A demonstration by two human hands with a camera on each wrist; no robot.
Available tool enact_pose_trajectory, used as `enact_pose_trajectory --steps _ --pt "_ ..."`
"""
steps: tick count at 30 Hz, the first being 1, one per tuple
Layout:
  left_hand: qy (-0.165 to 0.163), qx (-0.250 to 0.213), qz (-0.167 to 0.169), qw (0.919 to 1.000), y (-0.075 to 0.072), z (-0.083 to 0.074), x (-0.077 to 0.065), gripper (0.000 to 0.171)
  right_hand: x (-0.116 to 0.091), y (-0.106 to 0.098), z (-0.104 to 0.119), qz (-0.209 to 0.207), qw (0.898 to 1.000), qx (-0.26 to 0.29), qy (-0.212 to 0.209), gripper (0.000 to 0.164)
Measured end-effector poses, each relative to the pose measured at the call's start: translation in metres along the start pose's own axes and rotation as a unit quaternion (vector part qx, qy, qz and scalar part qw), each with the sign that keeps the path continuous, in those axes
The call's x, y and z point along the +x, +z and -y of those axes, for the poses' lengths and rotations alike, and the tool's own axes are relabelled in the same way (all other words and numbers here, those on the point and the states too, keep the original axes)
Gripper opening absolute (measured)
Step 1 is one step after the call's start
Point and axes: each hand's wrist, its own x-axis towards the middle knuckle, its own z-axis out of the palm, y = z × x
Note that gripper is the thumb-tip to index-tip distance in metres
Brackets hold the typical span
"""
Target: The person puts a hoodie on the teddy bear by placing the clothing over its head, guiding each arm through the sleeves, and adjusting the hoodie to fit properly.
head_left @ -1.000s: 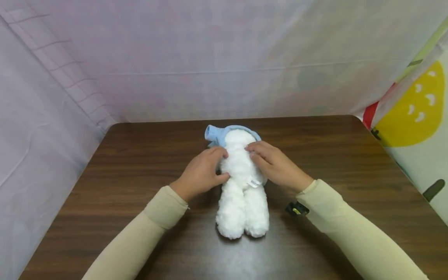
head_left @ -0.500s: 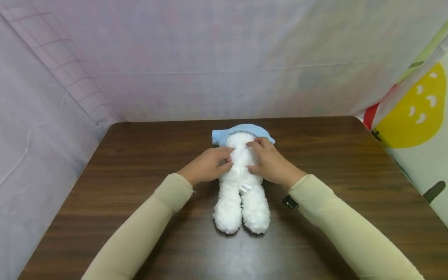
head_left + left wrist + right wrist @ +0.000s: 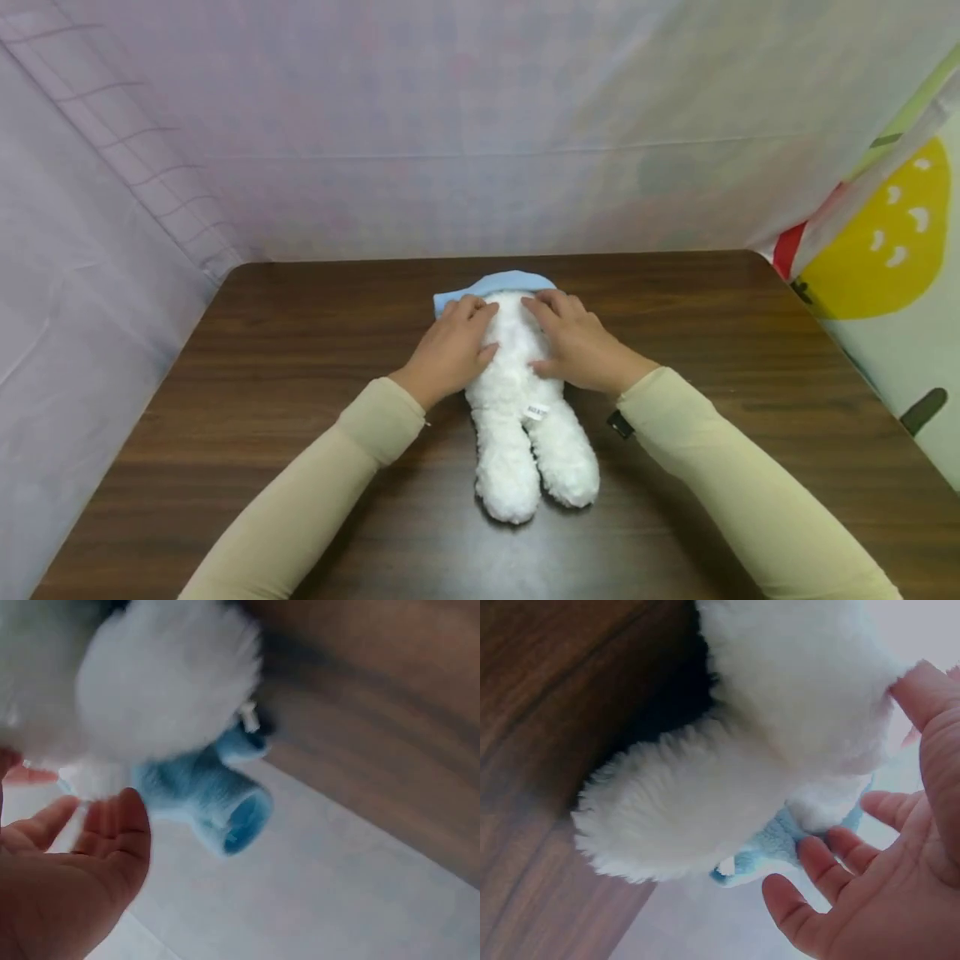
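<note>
A white fluffy plush toy [image 3: 510,383] lies on the table, its two legs pointing toward the person and a small printed tag [image 3: 536,412] at its seat. Light-blue doll clothing [image 3: 495,283] shows at its far end; in the left wrist view this blue cloth [image 3: 217,802] has a round, sleeve-like opening. My left hand [image 3: 452,346] holds the toy's left side, thumb and fingers bent against the fur. On the opposite side my right hand [image 3: 581,346] holds it likewise; in the right wrist view its thumb [image 3: 922,690] touches the fur and its fingers reach the blue cloth.
The dark wooden table [image 3: 262,400] ends at a pale curtain [image 3: 480,150] behind it. A printed cloth with a yellow shape [image 3: 877,242] hangs at the right. A small black object [image 3: 620,424] shows beneath the right sleeve cuff.
Over the last half second the toy has turned: its legs swung rightward and its blue-clad end shifted left. My left hand moved slightly farther up the toy; the right hand stays near its place.
</note>
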Motion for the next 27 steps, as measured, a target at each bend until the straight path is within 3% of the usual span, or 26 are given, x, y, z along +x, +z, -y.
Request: enact_pose_trajectory --steps 4,9,17,23,27 --pt "-0.015 0.020 0.010 0.9996 -0.004 -0.003 0.005 0.069 0.001 -0.006 0.004 0.010 1.000 -0.009 0.018 0.094" --pt "-0.028 0.022 0.046 0.9983 -0.008 -0.005 0.013 0.076 0.002 -0.010 0.005 0.030 0.999 0.006 0.019 0.095" --pt "-0.055 -0.037 0.128 0.9895 -0.019 -0.001 0.028 0.087 0.007 -0.015 0.005 0.068 0.997 0.004 0.030 0.096" --pt "-0.081 -0.067 0.135 0.9852 -0.022 0.001 0.035 0.096 0.015 -0.023 0.005 0.128 0.990 -0.013 0.052 0.101" --pt "-0.090 -0.080 0.134 0.9837 -0.017 0.001 0.036 0.095 0.018 -0.025 0.003 0.142 0.988 -0.001 0.055 0.105"
